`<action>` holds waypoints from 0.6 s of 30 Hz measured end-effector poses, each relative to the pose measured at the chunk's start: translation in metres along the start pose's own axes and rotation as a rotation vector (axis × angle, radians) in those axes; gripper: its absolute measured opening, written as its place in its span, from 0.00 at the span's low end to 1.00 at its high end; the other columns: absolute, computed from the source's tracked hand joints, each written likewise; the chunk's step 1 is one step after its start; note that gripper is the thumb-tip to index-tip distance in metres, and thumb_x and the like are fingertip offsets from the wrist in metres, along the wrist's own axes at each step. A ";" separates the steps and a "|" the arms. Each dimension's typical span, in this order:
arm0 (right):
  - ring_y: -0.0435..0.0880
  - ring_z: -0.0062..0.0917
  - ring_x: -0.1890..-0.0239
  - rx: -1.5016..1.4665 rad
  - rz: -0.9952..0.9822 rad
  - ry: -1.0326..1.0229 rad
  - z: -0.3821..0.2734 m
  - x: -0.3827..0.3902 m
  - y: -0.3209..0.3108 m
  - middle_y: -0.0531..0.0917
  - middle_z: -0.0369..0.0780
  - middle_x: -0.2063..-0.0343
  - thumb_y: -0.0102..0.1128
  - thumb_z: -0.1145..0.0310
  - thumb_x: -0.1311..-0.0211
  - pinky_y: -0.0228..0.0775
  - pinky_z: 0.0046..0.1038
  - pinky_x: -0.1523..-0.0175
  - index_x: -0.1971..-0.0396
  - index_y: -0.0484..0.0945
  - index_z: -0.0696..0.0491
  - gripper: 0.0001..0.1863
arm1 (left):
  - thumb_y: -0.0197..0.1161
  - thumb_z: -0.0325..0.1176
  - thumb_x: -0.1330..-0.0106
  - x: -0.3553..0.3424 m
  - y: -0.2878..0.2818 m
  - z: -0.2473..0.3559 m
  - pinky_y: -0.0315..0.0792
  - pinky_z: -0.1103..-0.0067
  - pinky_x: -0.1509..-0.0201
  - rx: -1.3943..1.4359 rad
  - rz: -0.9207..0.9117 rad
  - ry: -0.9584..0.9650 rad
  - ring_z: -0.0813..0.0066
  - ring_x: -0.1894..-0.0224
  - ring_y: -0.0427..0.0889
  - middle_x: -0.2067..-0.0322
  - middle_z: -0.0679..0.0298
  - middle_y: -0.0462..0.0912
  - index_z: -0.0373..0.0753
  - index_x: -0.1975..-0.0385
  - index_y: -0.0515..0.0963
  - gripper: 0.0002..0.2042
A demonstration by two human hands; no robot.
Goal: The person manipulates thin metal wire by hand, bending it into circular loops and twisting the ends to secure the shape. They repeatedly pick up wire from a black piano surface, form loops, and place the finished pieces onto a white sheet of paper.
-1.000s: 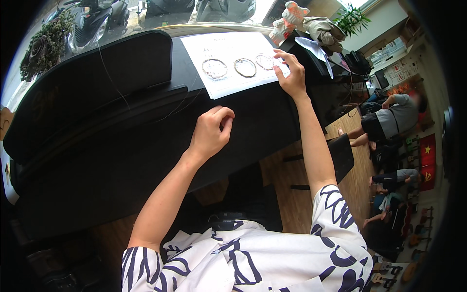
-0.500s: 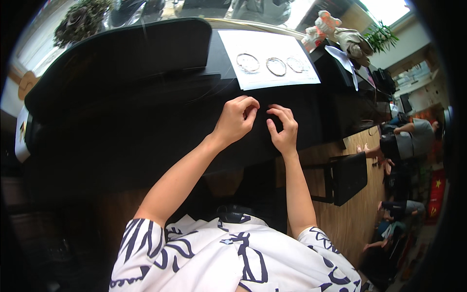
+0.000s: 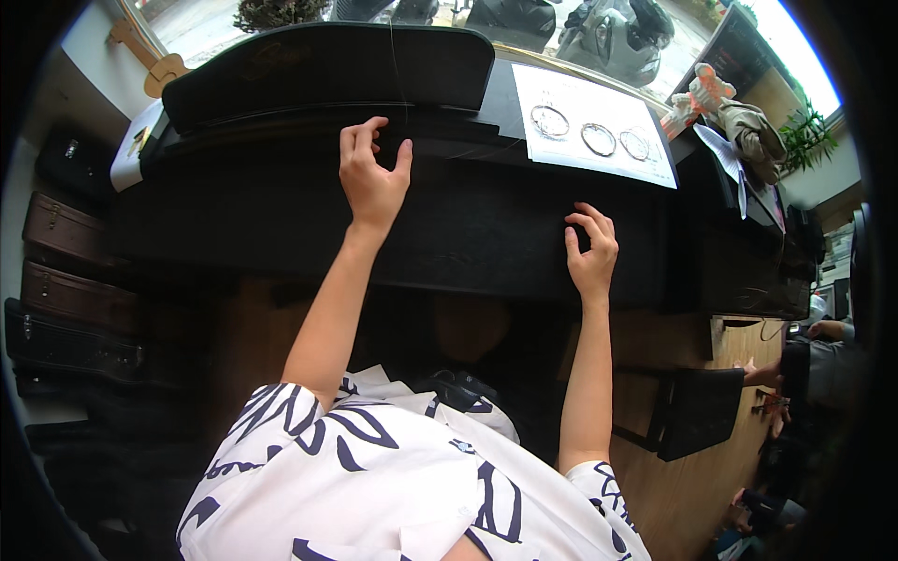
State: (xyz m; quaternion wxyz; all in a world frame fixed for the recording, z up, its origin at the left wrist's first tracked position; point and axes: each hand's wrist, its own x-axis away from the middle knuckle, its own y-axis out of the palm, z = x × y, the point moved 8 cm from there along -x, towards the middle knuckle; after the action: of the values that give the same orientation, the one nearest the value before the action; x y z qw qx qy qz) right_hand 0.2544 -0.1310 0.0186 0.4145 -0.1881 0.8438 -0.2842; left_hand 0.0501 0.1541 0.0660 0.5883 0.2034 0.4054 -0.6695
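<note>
My left hand (image 3: 374, 182) is raised over the black piano-like cabinet (image 3: 281, 206), fingers curled and thumb held well apart from them. A hair-thin strand (image 3: 394, 56) shows against the dark upright panel just beyond that hand; where its ends lie cannot be made out. To the right, my right hand (image 3: 591, 257) hovers in front of a white sheet (image 3: 599, 98). Its thumb and forefinger tips come close together, and anything between them is too fine to see. Three thin coiled rings (image 3: 599, 139) lie in a row on the sheet, untouched.
Behind the cabinet stands a dark curved panel (image 3: 327, 75), with a window beyond. Plush toys (image 3: 706, 93) and a bundled cloth (image 3: 751, 136) lie at far right. A black stool (image 3: 702, 411) stands below, near other people. Several instrument cases (image 3: 70, 290) are stacked at left.
My hands have moved wide apart: the left went left and farther away, its thumb and fingers parting. My right moved rightward, thumb and forefinger drawing closer. The view has shifted left.
</note>
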 end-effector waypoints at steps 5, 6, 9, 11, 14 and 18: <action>0.80 0.38 0.48 -0.042 0.015 -0.001 0.007 0.004 -0.005 0.84 0.41 0.53 0.62 0.75 0.43 0.73 0.36 0.43 0.67 0.83 0.56 0.05 | 0.69 0.28 0.41 -0.018 0.017 -0.014 0.76 0.72 0.59 -0.122 -0.356 0.113 0.64 0.64 0.83 0.66 0.58 0.81 0.36 0.65 0.84 0.06; 0.80 0.37 0.48 -0.057 0.019 0.004 0.007 0.005 -0.005 0.84 0.41 0.53 0.62 0.75 0.43 0.73 0.36 0.43 0.67 0.84 0.56 0.05 | 0.68 0.28 0.40 -0.022 0.016 -0.017 0.76 0.72 0.59 -0.103 -0.412 0.088 0.63 0.63 0.84 0.66 0.58 0.82 0.36 0.67 0.85 0.05; 0.80 0.37 0.48 -0.097 0.030 0.008 0.006 0.004 -0.006 0.85 0.41 0.54 0.62 0.76 0.43 0.73 0.35 0.44 0.68 0.84 0.56 0.04 | 0.65 0.26 0.36 -0.029 -0.003 -0.030 0.76 0.78 0.64 0.050 -0.385 0.050 0.73 0.72 0.85 0.75 0.60 0.84 0.32 0.68 0.85 0.04; 0.80 0.37 0.49 -0.112 0.035 0.012 0.009 0.005 -0.008 0.85 0.41 0.54 0.62 0.76 0.43 0.74 0.35 0.45 0.68 0.84 0.55 0.04 | 0.64 0.26 0.33 -0.029 -0.020 -0.038 0.75 0.81 0.69 0.131 -0.383 -0.101 0.78 0.75 0.84 0.78 0.63 0.84 0.32 0.68 0.85 0.05; 0.80 0.37 0.49 -0.142 0.038 0.004 0.011 0.007 -0.009 0.85 0.41 0.55 0.62 0.76 0.43 0.74 0.35 0.46 0.68 0.84 0.55 0.04 | 0.61 0.32 0.27 -0.022 -0.055 -0.047 0.75 0.86 0.70 0.377 -0.351 -0.291 0.80 0.75 0.84 0.79 0.68 0.83 0.33 0.64 0.84 0.09; 0.81 0.36 0.50 -0.144 0.045 -0.004 0.011 0.007 -0.011 0.85 0.41 0.56 0.62 0.76 0.43 0.75 0.35 0.46 0.70 0.84 0.56 0.03 | 0.63 0.35 0.28 -0.027 -0.106 -0.027 0.79 0.83 0.65 0.549 -0.218 -0.337 0.77 0.71 0.85 0.73 0.65 0.85 0.35 0.61 0.84 0.10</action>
State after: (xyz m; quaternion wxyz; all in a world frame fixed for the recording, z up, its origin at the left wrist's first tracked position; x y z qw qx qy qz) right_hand 0.2599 -0.1474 0.0161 0.4079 -0.1992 0.8652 -0.2129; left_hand -0.0498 0.1898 0.1029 0.4952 0.1961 0.1264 -0.8369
